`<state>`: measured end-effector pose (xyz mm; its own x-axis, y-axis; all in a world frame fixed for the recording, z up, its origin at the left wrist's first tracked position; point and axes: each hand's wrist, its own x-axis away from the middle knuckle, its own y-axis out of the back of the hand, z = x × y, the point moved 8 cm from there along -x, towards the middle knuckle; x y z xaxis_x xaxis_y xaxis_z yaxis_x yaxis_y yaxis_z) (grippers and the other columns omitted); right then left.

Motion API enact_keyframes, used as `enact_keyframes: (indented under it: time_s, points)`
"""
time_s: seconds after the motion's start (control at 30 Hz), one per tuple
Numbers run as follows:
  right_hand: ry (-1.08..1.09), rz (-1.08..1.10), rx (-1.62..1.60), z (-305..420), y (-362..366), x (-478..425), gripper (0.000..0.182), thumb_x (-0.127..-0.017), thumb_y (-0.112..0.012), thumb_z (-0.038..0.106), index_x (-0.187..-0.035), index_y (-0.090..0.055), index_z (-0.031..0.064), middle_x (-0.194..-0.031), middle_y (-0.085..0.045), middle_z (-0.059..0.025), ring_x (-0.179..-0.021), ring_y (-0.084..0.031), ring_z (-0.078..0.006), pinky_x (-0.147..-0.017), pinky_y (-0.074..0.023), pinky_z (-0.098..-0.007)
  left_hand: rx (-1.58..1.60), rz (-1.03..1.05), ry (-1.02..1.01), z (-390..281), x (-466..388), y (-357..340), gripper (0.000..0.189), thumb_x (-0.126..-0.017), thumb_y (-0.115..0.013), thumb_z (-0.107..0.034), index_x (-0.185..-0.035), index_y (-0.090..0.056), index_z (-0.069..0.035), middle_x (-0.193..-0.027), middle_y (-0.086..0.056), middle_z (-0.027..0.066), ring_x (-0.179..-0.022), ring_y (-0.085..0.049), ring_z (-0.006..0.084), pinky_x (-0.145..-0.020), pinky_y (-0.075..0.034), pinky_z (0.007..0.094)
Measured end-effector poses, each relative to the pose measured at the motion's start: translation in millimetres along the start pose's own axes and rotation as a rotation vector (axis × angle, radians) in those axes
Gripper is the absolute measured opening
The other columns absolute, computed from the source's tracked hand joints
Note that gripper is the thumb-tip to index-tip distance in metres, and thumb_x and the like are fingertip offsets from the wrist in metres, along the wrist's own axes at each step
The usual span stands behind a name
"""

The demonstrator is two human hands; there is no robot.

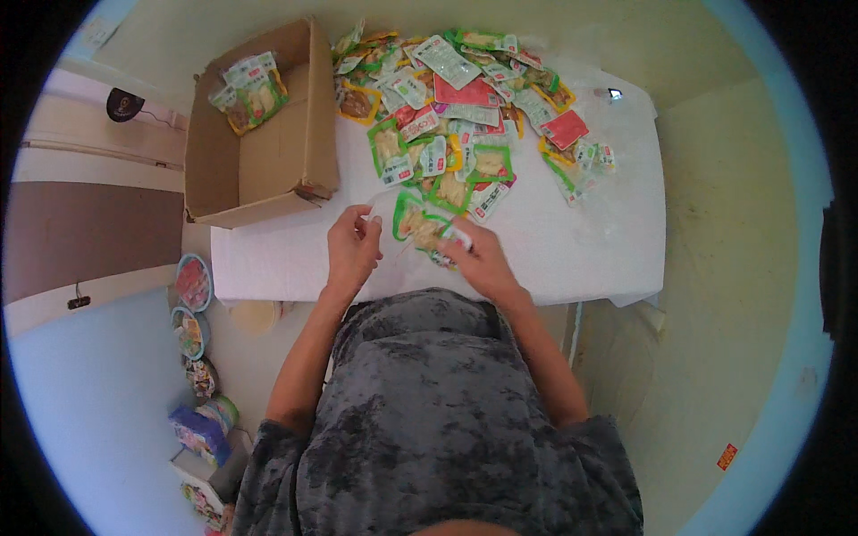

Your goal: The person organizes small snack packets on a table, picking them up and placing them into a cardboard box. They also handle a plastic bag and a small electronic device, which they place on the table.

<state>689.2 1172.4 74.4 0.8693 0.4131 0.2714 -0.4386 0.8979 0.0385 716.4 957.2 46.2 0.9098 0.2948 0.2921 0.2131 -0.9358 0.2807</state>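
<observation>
My right hand (479, 258) grips a green-edged food packet (422, 231) with pale food showing through its clear window, just above the front part of the table. My left hand (354, 246) is to the left of it, thumb and fingers pinching what looks like the edge of a clear plastic bag (383, 199). How far the clear plastic reaches between my hands is hard to make out. Beyond them lies a loose heap of sealed food packets (462, 120) with green, yellow and red edges, some face down.
An open cardboard box (271, 171) stands at the table's left, with bagged packets (253, 94) inside. More packets in clear plastic (583, 161) lie to the right on the white tablecloth (603, 248). Several filled basins, one a blue-rimmed basin (194, 283), line the floor at left.
</observation>
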Motion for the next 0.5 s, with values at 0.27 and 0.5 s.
enact_keyframes:
  time_s: [0.27,0.5]
  points:
    - [0.012,-0.071,0.136,-46.8,-33.6,-25.3,0.032,-0.098,-0.057,0.022,-0.120,-0.056,-0.0011,-0.088,-0.066,-0.0051,-0.074,-0.062,-0.0141,-0.059,-0.0473,-0.0309,-0.087,0.039,-0.381,-21.1,32.5,-26.5,0.027,-0.097,-0.056,-0.010,-0.123,-0.061,-0.004,-0.094,-0.065,0.0172,-0.081,-0.065,0.0314,-0.074,-0.052,0.0375]
    - [-0.156,-0.095,-0.258,-108.9,-58.0,-1.0,0.030,-0.097,-0.058,0.022,-0.121,-0.059,0.0039,-0.083,-0.066,-0.0018,-0.072,-0.061,-0.0105,-0.055,-0.0456,-0.0283,-0.202,0.073,-0.486,-5.4,66.6,-30.9,0.034,-0.091,-0.055,-0.007,-0.125,-0.060,-0.008,-0.099,-0.067,0.0187,-0.091,-0.065,0.0373,-0.076,-0.052,0.0436]
